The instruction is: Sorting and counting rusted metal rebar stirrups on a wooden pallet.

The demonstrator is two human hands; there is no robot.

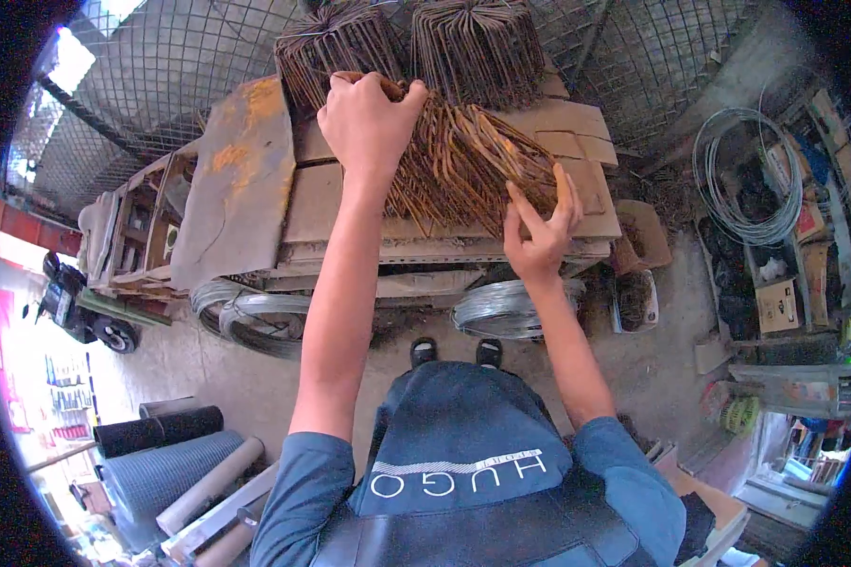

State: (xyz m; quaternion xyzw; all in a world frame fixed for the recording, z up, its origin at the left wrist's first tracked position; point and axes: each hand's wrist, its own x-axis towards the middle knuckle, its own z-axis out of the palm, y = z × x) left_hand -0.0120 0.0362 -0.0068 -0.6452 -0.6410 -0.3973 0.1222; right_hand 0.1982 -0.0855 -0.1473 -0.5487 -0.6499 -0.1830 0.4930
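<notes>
A loose heap of rusty bent steel rods (461, 156) lies on the cardboard-covered bench in front of me. My left hand (369, 117) is at the heap's upper left, fingers curled over rusty metal; the hand hides what exactly it grips. At the heap's lower right is my right hand (546, 220), its thumb and fingers spread beside the rod ends. Two upright bundles of bent rods stand behind the heap, one at the left (337, 49) and one at the right (476, 53).
Flat cardboard (312, 205) covers the bench, with a stained sheet (237, 177) at its left. Wire coils (500, 308) lie under the front edge. Wire mesh (184, 64) rises behind. A wire coil (748, 177) hangs at the right; mesh rolls (170, 475) lie at the lower left.
</notes>
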